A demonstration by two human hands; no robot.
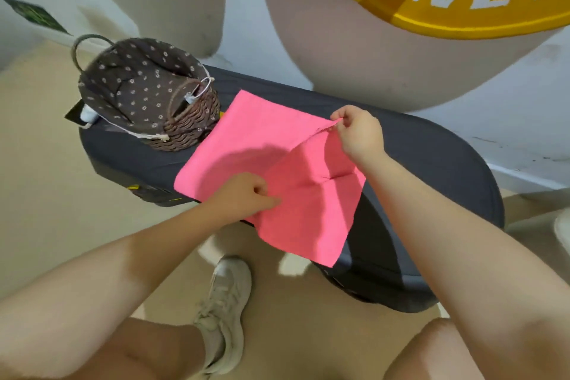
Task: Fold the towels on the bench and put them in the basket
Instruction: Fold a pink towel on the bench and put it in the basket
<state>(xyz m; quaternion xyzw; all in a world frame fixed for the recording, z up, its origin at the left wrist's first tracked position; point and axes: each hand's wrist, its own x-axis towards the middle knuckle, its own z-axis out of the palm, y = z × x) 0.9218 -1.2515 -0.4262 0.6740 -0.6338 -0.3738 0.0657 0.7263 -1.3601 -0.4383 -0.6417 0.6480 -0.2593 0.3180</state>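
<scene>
A pink towel (246, 139) lies spread on the dark grey bench (431, 157), its near right part hanging over the front edge. My right hand (359, 133) pinches the towel's far right corner and lifts it, so a fold rises across the cloth. My left hand (243, 194) pinches the towel's near edge at the bench front. A brown wicker basket (191, 123) with a dotted brown cloth lining and wire handles stands on the bench's left end, just left of the towel. I see nothing inside it but the lining.
A white wall with large yellow round signs stands right behind the bench. The floor is beige. My legs and a pale sneaker (225, 311) are in front of the bench. A dark tag (74, 114) hangs at the basket's left side.
</scene>
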